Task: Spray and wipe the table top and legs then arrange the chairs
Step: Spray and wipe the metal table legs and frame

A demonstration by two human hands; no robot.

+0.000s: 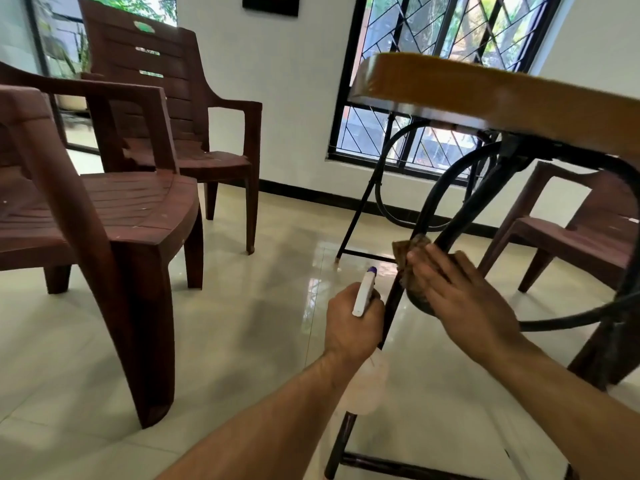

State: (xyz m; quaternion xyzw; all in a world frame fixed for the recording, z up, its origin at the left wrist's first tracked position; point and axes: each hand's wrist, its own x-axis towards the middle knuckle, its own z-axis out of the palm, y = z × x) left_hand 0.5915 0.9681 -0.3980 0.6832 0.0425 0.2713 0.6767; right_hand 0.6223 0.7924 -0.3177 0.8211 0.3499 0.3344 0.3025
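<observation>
Progress appears mid-task: right hand (pixel 460 292), fingers flat, presses cloth (pixel 415 247) against the near table leg (pixel 346 431), left hand (pixel 349 327) grips spray bottle (pixel 363 296) just beside it, chairs (pixel 138 202) not yet arranged.

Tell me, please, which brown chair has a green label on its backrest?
The far-left chair by the wall, with the green label; the other two show none.

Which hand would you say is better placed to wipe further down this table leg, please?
Right: the right hand presses the cloth on the table leg; the left hand grips the spray bottle.
</observation>
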